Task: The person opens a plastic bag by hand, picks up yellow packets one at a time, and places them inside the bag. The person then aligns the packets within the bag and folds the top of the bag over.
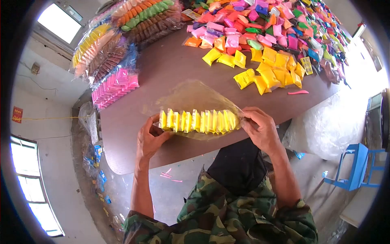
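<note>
A row of small yellow packets (199,121) stands side by side at the near edge of the table, in or on a clear plastic bag (191,95) that spreads out behind them. My left hand (150,137) is closed round the left end of the row, thumb in front. At the right end, my right hand (261,127) pinches the bag, its fingers bent against the film. Beyond my right hand lies a loose pile of yellow packets (280,71). A small pink plastic strip (297,92) rests just in front of that pile.
A large heap of multicoloured packets (260,24) covers the back right of the brown table (134,142). Filled bags of packets (115,87) are stacked at the back left. A blue stool (353,166) and a big clear plastic sack (321,126) stand at the right.
</note>
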The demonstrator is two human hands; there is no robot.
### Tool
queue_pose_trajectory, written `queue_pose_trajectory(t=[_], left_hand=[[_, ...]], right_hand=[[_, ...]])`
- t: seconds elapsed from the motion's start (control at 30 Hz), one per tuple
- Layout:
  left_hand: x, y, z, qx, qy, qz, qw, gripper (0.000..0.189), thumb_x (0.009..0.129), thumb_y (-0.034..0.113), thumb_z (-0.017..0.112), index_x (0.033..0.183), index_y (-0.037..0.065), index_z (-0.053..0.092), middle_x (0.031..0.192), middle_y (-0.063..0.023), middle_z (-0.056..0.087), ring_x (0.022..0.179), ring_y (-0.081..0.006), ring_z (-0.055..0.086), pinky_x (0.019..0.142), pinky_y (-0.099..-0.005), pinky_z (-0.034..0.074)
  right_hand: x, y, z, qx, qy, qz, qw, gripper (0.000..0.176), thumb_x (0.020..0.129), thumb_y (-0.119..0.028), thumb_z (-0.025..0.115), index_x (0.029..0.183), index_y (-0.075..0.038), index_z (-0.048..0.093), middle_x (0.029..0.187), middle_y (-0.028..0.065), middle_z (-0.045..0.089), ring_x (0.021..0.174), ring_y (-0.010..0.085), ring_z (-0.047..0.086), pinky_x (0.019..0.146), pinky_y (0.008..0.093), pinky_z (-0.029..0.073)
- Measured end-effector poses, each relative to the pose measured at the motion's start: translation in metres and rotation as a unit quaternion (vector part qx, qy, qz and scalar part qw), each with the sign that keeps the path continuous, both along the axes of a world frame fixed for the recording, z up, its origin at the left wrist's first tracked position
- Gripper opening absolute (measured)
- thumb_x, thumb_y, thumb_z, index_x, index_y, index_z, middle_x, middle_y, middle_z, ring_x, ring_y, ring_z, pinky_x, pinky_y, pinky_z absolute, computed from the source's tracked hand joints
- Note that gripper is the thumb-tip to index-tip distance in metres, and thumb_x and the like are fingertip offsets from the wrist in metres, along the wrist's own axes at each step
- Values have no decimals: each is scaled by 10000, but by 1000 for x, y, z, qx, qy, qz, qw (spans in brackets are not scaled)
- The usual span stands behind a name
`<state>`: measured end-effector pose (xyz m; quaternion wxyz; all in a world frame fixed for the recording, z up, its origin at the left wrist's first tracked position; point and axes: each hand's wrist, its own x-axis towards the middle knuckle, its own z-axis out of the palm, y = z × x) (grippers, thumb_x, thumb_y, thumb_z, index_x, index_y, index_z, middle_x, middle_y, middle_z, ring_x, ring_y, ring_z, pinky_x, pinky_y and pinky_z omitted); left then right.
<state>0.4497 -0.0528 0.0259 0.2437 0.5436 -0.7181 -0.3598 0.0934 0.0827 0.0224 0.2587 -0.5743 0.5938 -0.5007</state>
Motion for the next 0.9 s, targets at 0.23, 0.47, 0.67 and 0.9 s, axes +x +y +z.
queue_pose_trajectory(t=[0.23, 0.47, 0.67, 0.9], left_hand=[[1, 5, -3, -26, -1, 3, 1000, 645, 792, 142, 909, 1381, 65, 654, 893, -54, 738, 750, -119, 696, 701, -297, 572], [1, 4, 4, 40, -7, 12, 999, 651, 842, 35, 852, 1429, -17, 577, 1137, -96, 743, 962, -137, 717, 836, -293, 589], [-1, 7, 1, -11, -19, 21, 1000, 619, 781, 198, 931, 1325, 35, 684, 948, -48, 753, 771, -111, 680, 732, -296, 571], [-4, 10, 10, -13, -28, 17, 999, 586, 785, 191, 936, 1299, 36, 701, 927, -40, 757, 774, -104, 679, 735, -292, 568]], right_hand=[[-6, 4, 2, 47, 52, 14, 997, 202, 879, 23, 737, 1077, 5, 702, 1024, 173, 710, 952, 374, 698, 857, 428, 555], [-5, 4, -5, 31, 38, 13, 999, 179, 880, 37, 722, 1054, 0, 699, 995, 175, 700, 832, 363, 688, 725, 409, 543], [2, 9, 19, 80, -41, 16, 996, 272, 904, 36, 751, 1170, -16, 727, 1109, 82, 713, 850, 133, 695, 715, 280, 554], [-1, 6, -32, 28, -142, 20, 989, 165, 1020, -51, 715, 1168, 15, 687, 1060, 60, 722, 879, 79, 672, 739, 250, 577]])
